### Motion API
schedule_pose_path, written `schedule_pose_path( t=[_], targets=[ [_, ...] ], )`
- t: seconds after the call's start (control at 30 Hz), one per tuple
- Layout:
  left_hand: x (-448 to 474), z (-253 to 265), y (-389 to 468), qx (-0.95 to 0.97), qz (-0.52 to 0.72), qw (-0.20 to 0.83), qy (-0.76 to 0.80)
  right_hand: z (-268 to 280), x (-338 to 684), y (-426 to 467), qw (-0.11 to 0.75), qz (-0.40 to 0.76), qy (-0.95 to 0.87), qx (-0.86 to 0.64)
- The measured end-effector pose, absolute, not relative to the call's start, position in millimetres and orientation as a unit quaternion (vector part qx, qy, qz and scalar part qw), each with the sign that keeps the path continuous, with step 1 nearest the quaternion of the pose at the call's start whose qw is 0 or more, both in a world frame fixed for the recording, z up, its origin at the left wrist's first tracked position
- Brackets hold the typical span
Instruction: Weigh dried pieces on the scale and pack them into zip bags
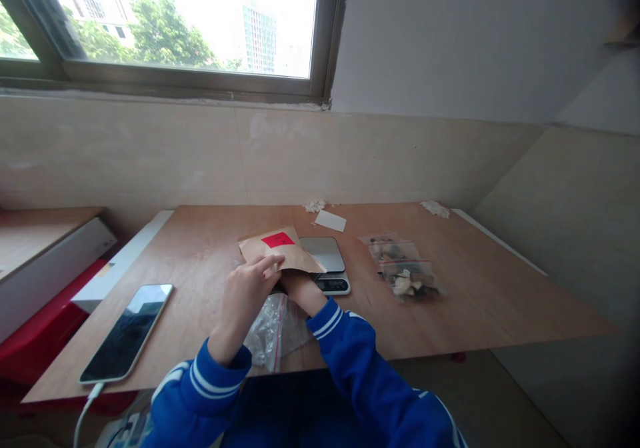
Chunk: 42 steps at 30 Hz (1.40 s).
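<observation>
A brown kraft paper bag (pixel 299 255) with a red label (pixel 278 240) lies tilted across the middle of the table. My left hand (pixel 250 291) is closed on its near left part, fingers over the top. My right hand (pixel 303 292) reaches in at the bag's near edge; its fingers are hidden, and whether they hold anything does not show. Behind the bag, partly covered, stands a digital kitchen scale (pixel 330 256) with a dark display. Below my hands, a clear zip bag (pixel 275 335) with a red seal line lies at the table's front edge.
To the right lie clear zip bags (pixel 407 265) holding dark and pale pieces. A phone (pixel 127 335) with a white cable (pixel 86 408) is at the left. A white card (pixel 331 220) and crumpled white scraps (pixel 315 205) lie at the back, before the tiled wall.
</observation>
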<state>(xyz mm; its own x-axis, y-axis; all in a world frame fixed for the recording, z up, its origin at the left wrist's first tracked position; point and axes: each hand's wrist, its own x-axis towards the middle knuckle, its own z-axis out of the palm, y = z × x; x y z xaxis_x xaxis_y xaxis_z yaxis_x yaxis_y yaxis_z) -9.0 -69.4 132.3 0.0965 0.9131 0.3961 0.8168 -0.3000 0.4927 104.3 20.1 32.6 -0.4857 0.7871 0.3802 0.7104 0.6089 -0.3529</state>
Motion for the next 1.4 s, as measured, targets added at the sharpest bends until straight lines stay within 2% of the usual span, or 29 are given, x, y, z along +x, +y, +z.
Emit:
schedule_pose_path(
  t=[0.17,0.37,0.53,0.63,0.73,0.83,0.9,0.97,1.13,1.2,1.27,1.4],
  targets=[
    [-15.1,134.3,-67.3,0.731,0.325,0.059,0.598,62.6,102.9,7.4,0.202,0.076,-0.862,-0.458],
    [-19.7,136.1,-63.5,0.715,0.305,0.019,0.628,101.0,122.5,-30.1,0.243,0.053,-0.874,-0.417],
    [-20.7,137.1,-59.5,0.711,0.304,0.006,0.634,104.1,129.3,-40.1,0.279,0.014,-0.866,-0.415],
    [-22.9,140.0,-57.0,0.707,0.299,0.0,0.641,97.7,136.3,-48.3,0.346,-0.009,-0.865,-0.363],
    [-26.2,142.7,-54.3,0.705,0.307,0.002,0.64,87.0,150.6,-55.0,0.476,-0.021,-0.822,-0.313],
    [-29.5,143.6,-51.5,0.7,0.322,0.006,0.638,72.7,169.2,-41.3,0.609,-0.028,-0.698,-0.376],
    [-31.0,143.4,-50.3,0.698,0.329,0.005,0.637,62.3,181.1,-18.7,0.638,-0.008,-0.61,-0.469],
    [-31.8,142.8,-50.0,0.7,0.331,0.003,0.633,52.3,190.7,8.6,0.596,0.032,-0.613,-0.518],
    [-31.4,142.2,-51.7,0.703,0.315,-0.009,0.638,33.1,197.4,54.5,0.371,0.114,-0.765,-0.514],
    [-31.3,142.5,-52.0,0.699,0.315,-0.017,0.642,31.2,195.1,56.0,0.345,0.11,-0.769,-0.527],
    [-31.4,142.4,-51.7,0.695,0.319,-0.024,0.644,35.4,192.3,46.6,0.39,0.081,-0.751,-0.527],
    [-30.2,138.5,-49.8,0.694,0.328,-0.027,0.64,61.0,185.3,-0.8,0.618,-0.018,-0.633,-0.465]
  ],
)
